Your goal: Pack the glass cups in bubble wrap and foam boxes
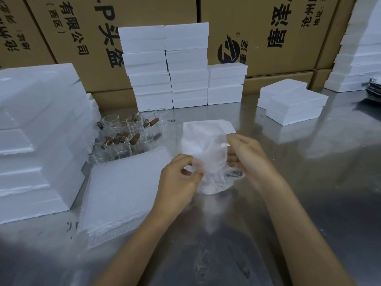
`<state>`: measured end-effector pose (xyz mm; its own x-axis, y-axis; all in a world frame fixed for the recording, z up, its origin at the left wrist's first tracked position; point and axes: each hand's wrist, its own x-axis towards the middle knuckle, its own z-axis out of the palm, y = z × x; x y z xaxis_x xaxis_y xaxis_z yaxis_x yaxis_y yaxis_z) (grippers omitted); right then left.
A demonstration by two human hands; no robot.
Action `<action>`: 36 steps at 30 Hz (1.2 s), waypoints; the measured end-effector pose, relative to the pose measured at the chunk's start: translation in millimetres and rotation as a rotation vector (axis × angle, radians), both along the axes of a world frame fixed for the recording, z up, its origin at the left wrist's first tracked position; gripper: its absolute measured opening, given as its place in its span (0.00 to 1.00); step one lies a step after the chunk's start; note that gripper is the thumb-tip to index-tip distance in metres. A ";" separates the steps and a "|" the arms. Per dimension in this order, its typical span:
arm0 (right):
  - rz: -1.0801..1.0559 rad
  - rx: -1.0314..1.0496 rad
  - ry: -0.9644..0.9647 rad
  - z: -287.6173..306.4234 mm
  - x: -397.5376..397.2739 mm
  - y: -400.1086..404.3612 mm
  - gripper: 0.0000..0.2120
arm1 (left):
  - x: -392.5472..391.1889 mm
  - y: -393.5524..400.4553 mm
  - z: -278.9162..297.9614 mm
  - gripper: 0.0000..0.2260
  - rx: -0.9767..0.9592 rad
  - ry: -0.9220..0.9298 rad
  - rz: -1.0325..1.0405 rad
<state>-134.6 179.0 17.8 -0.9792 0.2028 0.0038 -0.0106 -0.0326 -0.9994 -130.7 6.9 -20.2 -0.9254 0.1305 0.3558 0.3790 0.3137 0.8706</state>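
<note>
While closed, foam boxes [186, 65]: contents hidden.
Left hand [179, 178]: fingers pinched on bubble wrap [208, 162].
Right hand [245, 155]: curled, gripping the wrapped glass cup [214, 180].

One wide-angle view looks from head height, forward and down across the shiny grey metal table [309, 193]. Both forearms reach in from the lower edge, so the hands sit close, near the middle of the frame. Farther off, the view faces stacked white foam boxes [167, 67] against tall brown cardboard cartons [268, 27]. Straight edges bow toward the frame's sides.
</note>
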 end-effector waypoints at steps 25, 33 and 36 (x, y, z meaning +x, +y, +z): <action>0.271 0.601 0.111 3.4 8.6 11.7 0.04 | 3.7 13.0 -3.9 0.05 -0.286 0.326 0.098; 0.243 0.876 0.056 -12.3 0.8 3.4 0.04 | 7.2 6.5 -8.4 0.10 -0.342 0.354 0.044; 0.250 0.962 0.033 -15.1 -0.2 1.7 0.07 | 6.1 3.2 -4.6 0.08 -0.352 0.380 0.045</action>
<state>-134.8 180.7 2.7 -0.9899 -0.1131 0.0859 -0.1420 0.7869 -0.6005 -124.6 10.1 -24.9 -0.7470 0.2658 0.6093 0.6271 0.5861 0.5131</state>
